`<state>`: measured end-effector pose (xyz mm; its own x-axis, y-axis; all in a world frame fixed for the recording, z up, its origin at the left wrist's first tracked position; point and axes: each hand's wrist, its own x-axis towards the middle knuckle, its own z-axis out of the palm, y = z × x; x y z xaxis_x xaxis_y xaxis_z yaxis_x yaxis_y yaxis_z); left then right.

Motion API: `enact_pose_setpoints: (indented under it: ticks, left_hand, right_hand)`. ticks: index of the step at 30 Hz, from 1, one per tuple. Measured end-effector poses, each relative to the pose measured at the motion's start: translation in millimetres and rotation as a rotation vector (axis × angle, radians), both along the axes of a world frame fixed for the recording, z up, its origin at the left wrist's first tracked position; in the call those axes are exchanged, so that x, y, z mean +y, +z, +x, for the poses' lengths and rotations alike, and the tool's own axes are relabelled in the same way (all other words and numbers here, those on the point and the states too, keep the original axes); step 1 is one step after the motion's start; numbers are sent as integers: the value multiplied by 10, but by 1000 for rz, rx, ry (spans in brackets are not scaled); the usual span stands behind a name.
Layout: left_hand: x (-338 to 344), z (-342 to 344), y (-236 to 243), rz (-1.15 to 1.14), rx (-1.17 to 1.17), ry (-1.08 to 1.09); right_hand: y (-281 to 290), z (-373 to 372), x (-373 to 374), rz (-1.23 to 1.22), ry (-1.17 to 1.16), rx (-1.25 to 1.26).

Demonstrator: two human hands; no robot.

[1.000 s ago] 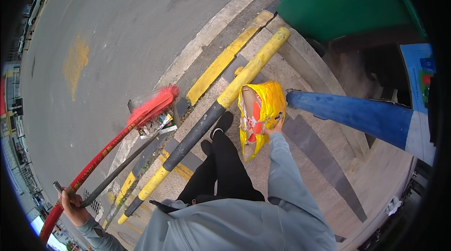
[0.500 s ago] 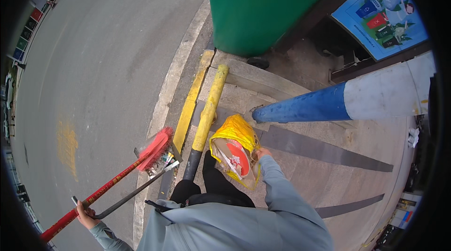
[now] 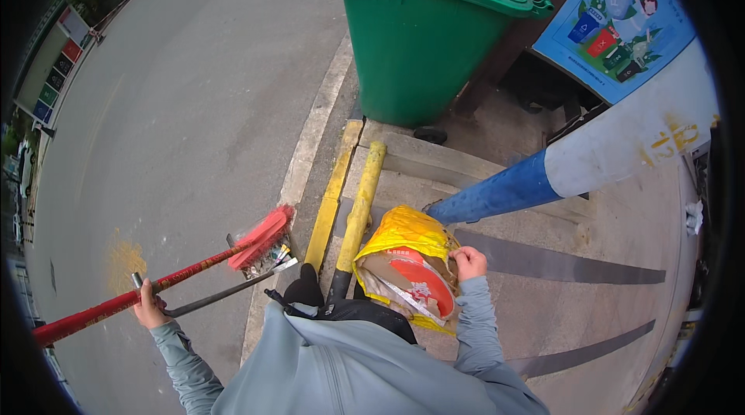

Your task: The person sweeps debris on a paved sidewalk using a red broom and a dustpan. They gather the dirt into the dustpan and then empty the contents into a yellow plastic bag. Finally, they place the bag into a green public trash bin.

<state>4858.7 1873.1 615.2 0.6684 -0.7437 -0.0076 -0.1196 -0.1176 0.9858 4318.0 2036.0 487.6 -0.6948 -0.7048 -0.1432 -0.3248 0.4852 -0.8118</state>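
My left hand [image 3: 150,306] is closed around the red handle of a broom [image 3: 198,270] together with the dark metal handle of a long-handled dustpan [image 3: 225,291]. Pink-red bristles of the broom rest over the dustpan, where small litter [image 3: 268,263] lies, beside the kerb. On the right, my right hand [image 3: 468,263] pinches the rim of a yellow plastic bag [image 3: 407,227]. Inside its open mouth shows a piece of rubbish with a red rounded print [image 3: 423,279] and brown and white parts. What lies deeper in the bag is hidden.
A yellow post [image 3: 362,209] stands close in front of me, by a yellow-painted kerb [image 3: 324,221]. Ahead is a large open green wheeled bin [image 3: 419,50]. A blue and white pole [image 3: 497,186] slants at right, near a blue poster [image 3: 617,23]. Grey road [image 3: 194,104] lies left.
The view has tilted up, showing the green bin's open top. My right hand has lifted the yellow bag closer to me. One foot has come forward beside the post.
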Motion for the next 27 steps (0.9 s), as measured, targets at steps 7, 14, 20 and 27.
enact_pose_setpoints:
  ticks: [7, 14, 20, 27]
  left_hand:
    - [-62, 200, -136, -40, -39, -31]
    - [-317, 417, -249, 41, -5, -39]
    - [-605, 680, -257, 48, -34, 1]
    - [-997, 911, -622, 53, -86, 140]
  right_hand:
    - [697, 199, -529, -199, 39, -70]
    - [885, -5, -1434, -405, -2, 97]
    - [1036, 334, -2310, -388, 27, -28]
    - [752, 654, -3514, -375, 68, -233]
